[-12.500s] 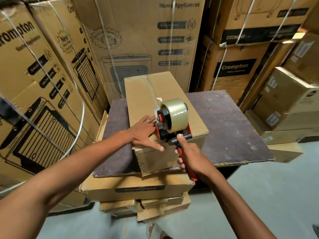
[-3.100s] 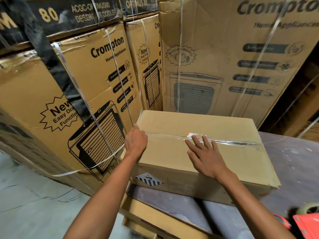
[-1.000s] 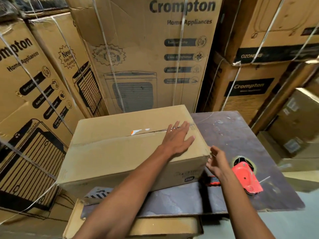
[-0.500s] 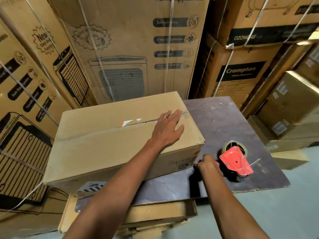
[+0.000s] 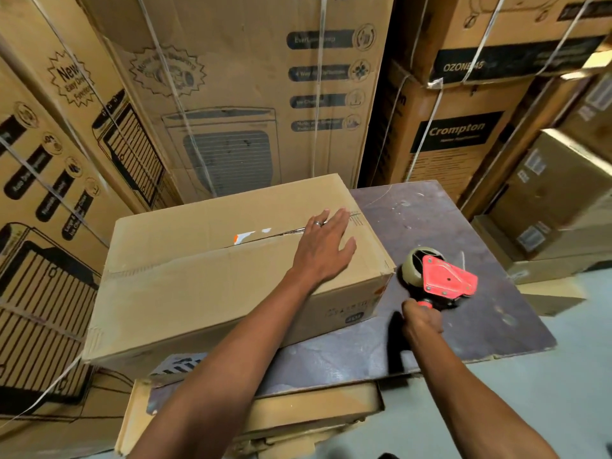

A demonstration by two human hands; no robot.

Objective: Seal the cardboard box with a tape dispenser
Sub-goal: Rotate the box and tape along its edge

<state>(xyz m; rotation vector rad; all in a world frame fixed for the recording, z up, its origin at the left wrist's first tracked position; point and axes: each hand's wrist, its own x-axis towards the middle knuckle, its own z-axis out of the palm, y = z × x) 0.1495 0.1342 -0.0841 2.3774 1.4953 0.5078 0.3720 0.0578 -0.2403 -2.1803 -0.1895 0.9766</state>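
Note:
A plain brown cardboard box (image 5: 205, 279) lies lengthwise on a dark board (image 5: 463, 329). Clear tape runs along its top seam. My left hand (image 5: 326, 248) rests flat on the right end of the box top, fingers spread, a ring on one finger. To the right of the box stands the red tape dispenser (image 5: 442, 278) with its roll of clear tape. My right hand (image 5: 420, 321) is closed around the dispenser's handle, which is mostly hidden in my fist. The dispenser is just off the box's right front corner, apart from it.
Tall strapped appliance cartons (image 5: 251, 94) wall in the left and back. More cartons (image 5: 549, 200) are stacked at the right. The board sits on flattened cardboard (image 5: 298, 412). Grey floor (image 5: 546, 392) lies to the right and front.
My right hand reached to the dispenser, closed on its handle and raised it upright beside the box. My left hand stayed flat on the box top.

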